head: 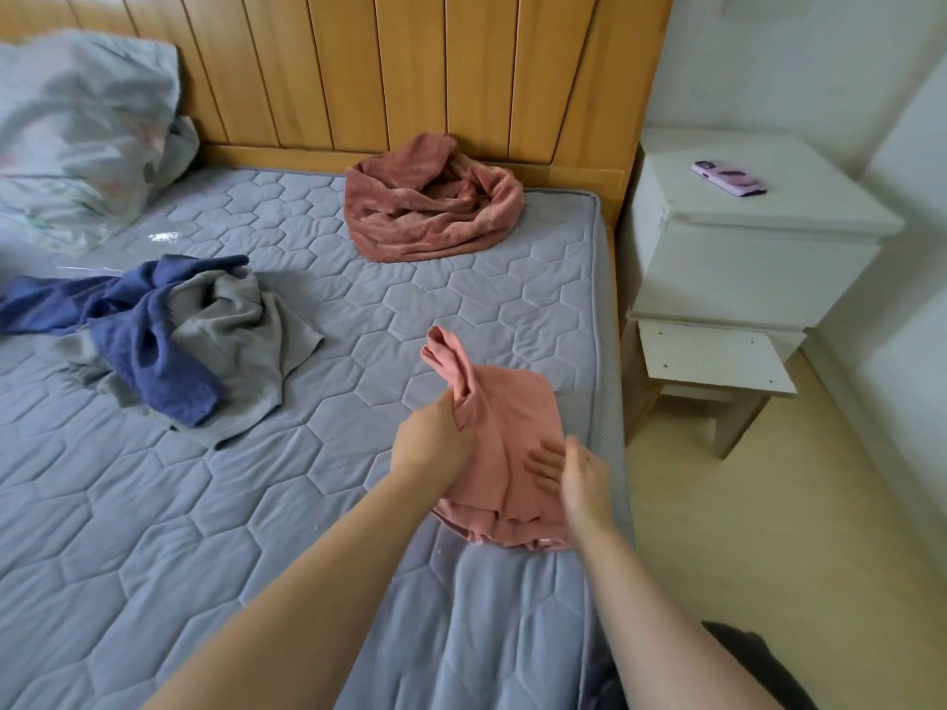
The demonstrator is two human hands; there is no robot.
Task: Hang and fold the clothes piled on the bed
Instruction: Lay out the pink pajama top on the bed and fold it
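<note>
A pink garment (507, 417) lies near the right edge of the grey quilted mattress (153, 504). My left hand (435, 438) grips a bunched fold of it, lifting one end upward. My right hand (574, 479) lies with straight fingers on the garment's lower right part. A crumpled dusty-red garment (430, 207) sits by the wooden headboard. A blue garment (138, 325) lies tangled over a grey garment (246, 340) at the left.
A bundled pale floral quilt (77, 130) fills the far left corner. A white nightstand (743, 238) stands right of the bed with a purple phone (727, 177) on top. Pale wooden floor (768, 530) runs along the bed's right side.
</note>
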